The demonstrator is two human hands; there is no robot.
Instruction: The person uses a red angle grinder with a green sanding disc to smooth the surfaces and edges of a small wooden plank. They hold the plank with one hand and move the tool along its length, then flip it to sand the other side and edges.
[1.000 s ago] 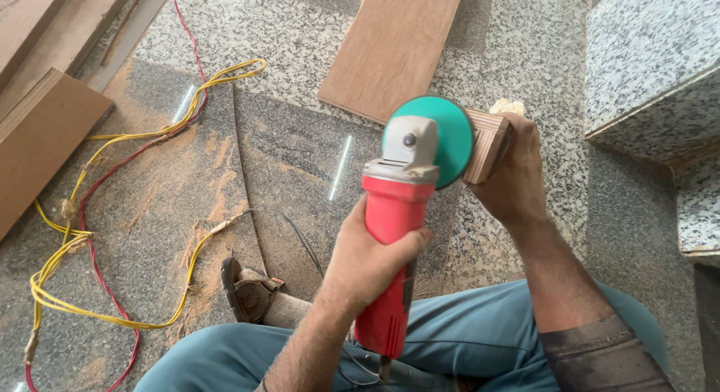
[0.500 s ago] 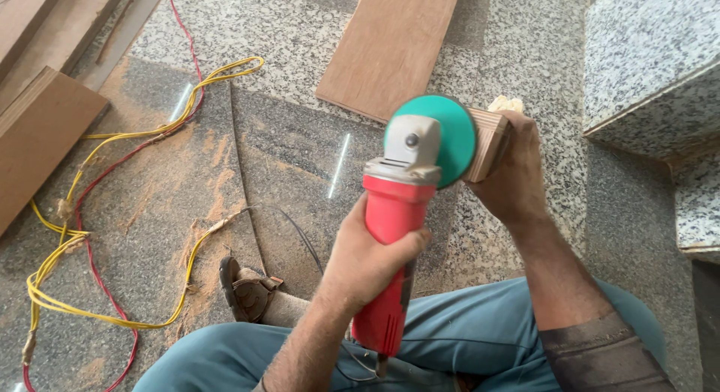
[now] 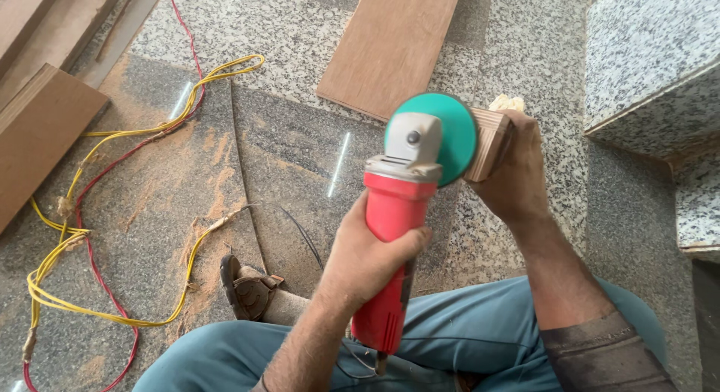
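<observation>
Left hand (image 3: 367,253) was wrapped tight around the red body of an angle grinder (image 3: 394,242), fingers curled over the barrel, grip closed on it. Grinder pointed away from the person, grey gear head up top, green sanding disc (image 3: 442,133) at the far end, facing the right side. Cord end stuck out at the bottom, near the lap.

Right hand (image 3: 517,175) clutched a small wooden block (image 3: 487,141), grip closed around its far side, fingers mostly hidden behind it. Block showed layered edges, like plywood, and sat just beside the disc, edge against it or nearly so; contact could not be told for sure. A pale bit of shaving (image 3: 506,102) sat at the block's top.

Both were held in the air over the granite floor (image 3: 285,32), above the person's knees in blue trousers (image 3: 465,339). A sandalled foot (image 3: 247,291) rested on the floor to the left of the left forearm.

Floor had sawdust patches around the middle left. Yellow wire (image 3: 112,130) and red wire (image 3: 97,279) looped across the left side. A flat wooden board (image 3: 394,43) lay beyond the disc. More boards (image 3: 37,137) at the left edge. Granite slabs (image 3: 645,55) stacked at the right.
</observation>
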